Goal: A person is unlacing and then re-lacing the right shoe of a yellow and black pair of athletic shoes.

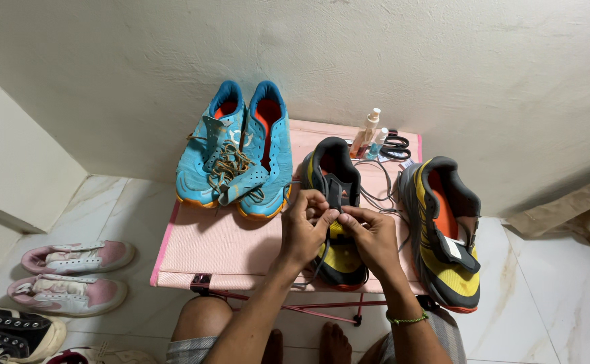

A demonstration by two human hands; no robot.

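Note:
A yellow, grey and black sports shoe (340, 176) lies on a pink folding table (207, 249), toe toward me. My left hand (303, 226) and my right hand (374, 237) meet over its tongue, fingers pinched on its grey lace (374, 197), which loops out to the right. Its matching shoe (446, 232) lies to the right, with no lace through it that I can see. A pair of blue shoes (237, 152) with tangled brownish laces sits at the table's back left.
Small spray bottles (367, 135) and black scissors (396, 147) lie at the table's back edge near the wall. On the tiled floor to the left sit a pair of pink shoes (72, 276) and a black-and-white sneaker (12, 330). My knees and bare feet are under the table.

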